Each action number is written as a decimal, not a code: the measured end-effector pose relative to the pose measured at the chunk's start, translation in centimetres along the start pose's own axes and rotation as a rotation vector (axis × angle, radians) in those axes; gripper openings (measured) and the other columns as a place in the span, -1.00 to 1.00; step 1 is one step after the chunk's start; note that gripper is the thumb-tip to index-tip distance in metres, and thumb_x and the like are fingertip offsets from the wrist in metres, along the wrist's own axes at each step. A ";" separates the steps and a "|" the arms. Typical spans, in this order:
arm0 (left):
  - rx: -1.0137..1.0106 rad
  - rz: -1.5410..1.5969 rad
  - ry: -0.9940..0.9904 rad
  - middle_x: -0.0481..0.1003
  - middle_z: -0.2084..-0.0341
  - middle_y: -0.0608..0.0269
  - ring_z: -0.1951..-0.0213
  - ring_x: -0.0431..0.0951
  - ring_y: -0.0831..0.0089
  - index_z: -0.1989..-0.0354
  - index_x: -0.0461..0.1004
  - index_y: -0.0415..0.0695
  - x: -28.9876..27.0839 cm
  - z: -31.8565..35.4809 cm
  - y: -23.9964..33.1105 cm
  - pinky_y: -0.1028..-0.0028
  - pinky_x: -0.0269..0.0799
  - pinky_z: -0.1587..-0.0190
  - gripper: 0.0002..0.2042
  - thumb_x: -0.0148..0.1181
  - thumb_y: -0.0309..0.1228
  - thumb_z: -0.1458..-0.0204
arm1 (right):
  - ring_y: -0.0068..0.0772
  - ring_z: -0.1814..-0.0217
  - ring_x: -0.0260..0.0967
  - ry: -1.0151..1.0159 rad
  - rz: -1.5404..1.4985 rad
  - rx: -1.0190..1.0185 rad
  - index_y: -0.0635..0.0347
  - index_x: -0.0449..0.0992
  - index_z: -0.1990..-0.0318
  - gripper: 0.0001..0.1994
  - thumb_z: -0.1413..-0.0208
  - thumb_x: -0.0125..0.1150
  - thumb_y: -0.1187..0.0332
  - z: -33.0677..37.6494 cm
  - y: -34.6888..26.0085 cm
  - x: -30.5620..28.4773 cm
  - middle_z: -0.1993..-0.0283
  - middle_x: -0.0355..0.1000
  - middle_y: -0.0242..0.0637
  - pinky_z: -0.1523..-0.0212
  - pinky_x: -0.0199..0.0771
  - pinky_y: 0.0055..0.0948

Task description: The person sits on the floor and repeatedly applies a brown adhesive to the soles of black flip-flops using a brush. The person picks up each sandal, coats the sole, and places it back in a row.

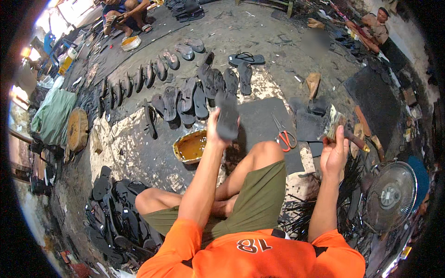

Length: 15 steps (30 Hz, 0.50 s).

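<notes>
My left hand (217, 129) is raised in front of me and grips a dark rubber sandal sole (228, 116) upright. My right hand (334, 150) is lifted off to the right and holds a worn brush (334, 124) by its handle, bristles pointing up. A yellow tin of brown glue (190, 147) sits on the ground just left of my knee, below the held sole. I sit cross-legged in green shorts on a dark mat (264, 123).
Rows of dark sandal soles (185, 99) lie spread ahead of me, and a heap of them (118, 217) is at my left. Orange-handled scissors (285, 136) rest on the mat. A fan (390, 195) stands at right. Two other people sit at the far edges.
</notes>
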<state>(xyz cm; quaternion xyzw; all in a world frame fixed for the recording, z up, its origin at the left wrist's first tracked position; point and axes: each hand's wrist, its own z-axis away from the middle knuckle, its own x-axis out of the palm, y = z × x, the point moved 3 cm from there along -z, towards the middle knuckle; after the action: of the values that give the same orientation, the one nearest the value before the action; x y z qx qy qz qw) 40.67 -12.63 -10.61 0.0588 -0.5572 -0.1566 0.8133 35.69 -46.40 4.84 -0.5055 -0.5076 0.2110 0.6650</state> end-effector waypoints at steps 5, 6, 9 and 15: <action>0.237 -0.401 0.392 0.19 -0.30 0.01 -0.21 0.35 0.09 -0.39 0.00 -0.11 0.5 -4.0 3.8 0.17 0.36 -0.19 -0.33 0.07 -0.06 -0.21 | -0.54 0.11 0.45 -0.129 0.041 -0.035 0.10 0.47 0.13 -0.81 -0.23 0.25 0.24 0.9 -0.7 2.3 0.06 0.52 -0.39 0.17 0.43 -0.42; 0.275 -0.515 0.326 0.27 -0.24 0.02 -0.20 0.38 0.15 -0.35 0.11 -0.12 0.2 -2.9 4.6 0.23 0.35 -0.21 -0.44 0.02 -0.13 -0.27 | -0.53 0.12 0.46 -0.143 0.045 -0.040 0.10 0.48 0.16 -0.83 -0.23 0.25 0.25 0.5 -0.1 2.9 0.05 0.52 -0.36 0.17 0.44 -0.45; 0.454 -0.611 0.218 0.46 0.41 0.32 0.32 0.53 0.43 0.25 0.40 -0.07 -0.3 4.7 9.5 0.43 0.41 0.23 -0.70 0.00 -0.07 -0.29 | -0.49 0.16 0.44 -0.161 -0.006 0.025 0.15 0.49 0.15 -0.82 -0.23 0.25 0.26 0.7 3.5 3.8 0.16 0.52 -0.36 0.15 0.44 -0.43; 0.849 -0.668 0.315 0.17 0.76 0.47 0.70 0.22 0.62 0.60 0.20 0.04 -2.9 26.9 18.6 0.55 0.18 0.61 -0.51 0.03 0.14 -0.21 | -0.34 0.10 0.39 -0.317 0.079 0.220 0.29 0.46 0.02 -0.62 -0.21 0.27 0.16 4.7 8.1 8.1 0.05 0.45 -0.21 0.09 0.43 -0.35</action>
<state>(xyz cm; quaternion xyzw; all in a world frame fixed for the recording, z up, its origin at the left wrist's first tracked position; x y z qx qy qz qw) 18.37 7.96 1.81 0.5769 -0.3944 -0.1572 0.6978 36.59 -34.58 1.24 -0.4100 -0.5596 0.3682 0.6191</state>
